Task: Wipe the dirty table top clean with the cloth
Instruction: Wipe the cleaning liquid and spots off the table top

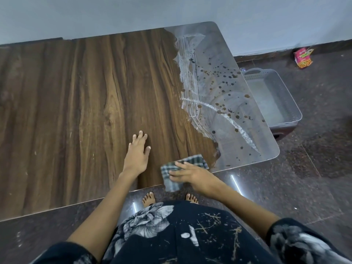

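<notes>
A wood-grain table top [85,103] fills the left and middle of the view. Its right end [224,103] is coated with a pale film, white streaks and many dark spots. A checked grey cloth [171,180] lies at the table's front edge, part of it hanging over. My right hand [192,176] presses flat on the cloth with straight fingers. To the left of it, my left hand [138,151] rests flat on the bare wood, fingers spread.
A grey plastic tub [272,98] stands on a dark stool right of the table, partly under its end. A red snack packet [302,58] lies on the dark speckled floor by the wall. My bare feet [149,199] are at the table's front edge.
</notes>
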A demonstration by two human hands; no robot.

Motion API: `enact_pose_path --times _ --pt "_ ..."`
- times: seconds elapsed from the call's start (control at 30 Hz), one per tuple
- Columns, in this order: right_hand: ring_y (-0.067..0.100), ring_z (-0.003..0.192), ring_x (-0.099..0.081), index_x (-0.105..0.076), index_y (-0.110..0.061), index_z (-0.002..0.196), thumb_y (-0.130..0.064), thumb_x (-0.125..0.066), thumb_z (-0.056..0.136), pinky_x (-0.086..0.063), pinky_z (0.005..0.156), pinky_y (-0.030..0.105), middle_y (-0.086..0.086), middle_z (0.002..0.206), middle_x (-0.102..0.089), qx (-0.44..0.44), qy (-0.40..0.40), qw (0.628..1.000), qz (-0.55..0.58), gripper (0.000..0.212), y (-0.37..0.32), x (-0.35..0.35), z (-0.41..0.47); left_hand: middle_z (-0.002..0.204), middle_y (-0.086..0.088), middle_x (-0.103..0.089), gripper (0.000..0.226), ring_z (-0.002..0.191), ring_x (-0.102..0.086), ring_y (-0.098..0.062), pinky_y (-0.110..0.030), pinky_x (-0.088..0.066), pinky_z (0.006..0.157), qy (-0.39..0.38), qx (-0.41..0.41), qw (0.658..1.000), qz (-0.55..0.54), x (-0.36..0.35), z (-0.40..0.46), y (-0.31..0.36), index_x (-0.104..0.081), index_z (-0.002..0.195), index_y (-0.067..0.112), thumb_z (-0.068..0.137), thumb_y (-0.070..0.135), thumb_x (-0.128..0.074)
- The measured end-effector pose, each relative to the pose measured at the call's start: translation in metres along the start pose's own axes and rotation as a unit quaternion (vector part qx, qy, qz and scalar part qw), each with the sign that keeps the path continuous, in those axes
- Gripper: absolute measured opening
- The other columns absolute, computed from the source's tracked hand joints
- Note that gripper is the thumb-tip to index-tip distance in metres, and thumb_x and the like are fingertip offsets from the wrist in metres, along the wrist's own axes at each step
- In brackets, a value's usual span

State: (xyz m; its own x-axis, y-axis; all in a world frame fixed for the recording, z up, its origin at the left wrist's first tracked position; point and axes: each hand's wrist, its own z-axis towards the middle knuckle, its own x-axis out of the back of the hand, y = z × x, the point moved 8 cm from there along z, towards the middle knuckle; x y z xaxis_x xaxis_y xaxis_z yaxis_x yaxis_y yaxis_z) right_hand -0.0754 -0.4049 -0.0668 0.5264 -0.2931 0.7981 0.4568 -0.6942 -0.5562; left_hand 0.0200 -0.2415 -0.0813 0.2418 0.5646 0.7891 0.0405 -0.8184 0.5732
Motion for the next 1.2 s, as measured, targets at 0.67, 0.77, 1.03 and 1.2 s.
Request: enact_pose_path --times 0.67,0.77,1.03,1.2 --pt "-0.003 0.136 0.002 -0.037 -0.03 0.138 0.017 -0.039 0.081 0.005 0.114 0.027 -0.02 0.146 -0.023 -0.041 0.019 0.999 0.015 0.074 0.05 0.025 -0.034 0.156 -0.005 -0.01 0.05 0.144 -0.002 -0.022 -0.038 -0.006 0.116 0.012 0.031 0.999 0.019 -0.017 -0.009 0.014 -0.022 0.145 0.009 0.099 0.019 -0.037" --pt "0.001 0.137 -0.003 -0.04 -0.028 0.136 0.013 -0.04 0.086 -0.007 0.116 0.031 -0.018 0.144 -0.023 -0.091 0.056 0.994 0.026 0.065 0.09 0.063 -0.043 0.156 -0.005 -0.009 0.05 0.144 -0.001 -0.023 -0.04 -0.005 0.116 0.016 0.04 0.999 0.022 -0.019 -0.009 0.014 -0.02 0.145 0.009 0.099 0.018 -0.036" --pt "0.022 0.145 -0.009 -0.034 -0.03 0.14 0.023 -0.033 0.072 -0.016 0.116 0.049 -0.003 0.155 -0.017 -0.145 0.109 0.983 0.027 0.087 0.08 0.062 0.036 0.156 -0.005 -0.008 0.049 0.144 0.0 -0.024 -0.042 -0.004 0.115 0.024 0.069 0.997 0.008 -0.024 -0.01 0.015 -0.02 0.146 0.009 0.099 0.014 -0.033" --pt "0.011 0.144 -0.009 -0.037 -0.031 0.138 0.019 -0.04 0.078 -0.016 0.118 0.044 -0.015 0.15 -0.025 -0.004 -0.009 1.0 0.012 0.078 0.06 0.023 -0.018 0.156 -0.004 -0.009 0.048 0.144 -0.001 -0.022 -0.042 -0.004 0.116 0.043 0.074 0.996 -0.007 -0.022 -0.009 0.016 -0.021 0.145 0.01 0.099 0.014 -0.035"
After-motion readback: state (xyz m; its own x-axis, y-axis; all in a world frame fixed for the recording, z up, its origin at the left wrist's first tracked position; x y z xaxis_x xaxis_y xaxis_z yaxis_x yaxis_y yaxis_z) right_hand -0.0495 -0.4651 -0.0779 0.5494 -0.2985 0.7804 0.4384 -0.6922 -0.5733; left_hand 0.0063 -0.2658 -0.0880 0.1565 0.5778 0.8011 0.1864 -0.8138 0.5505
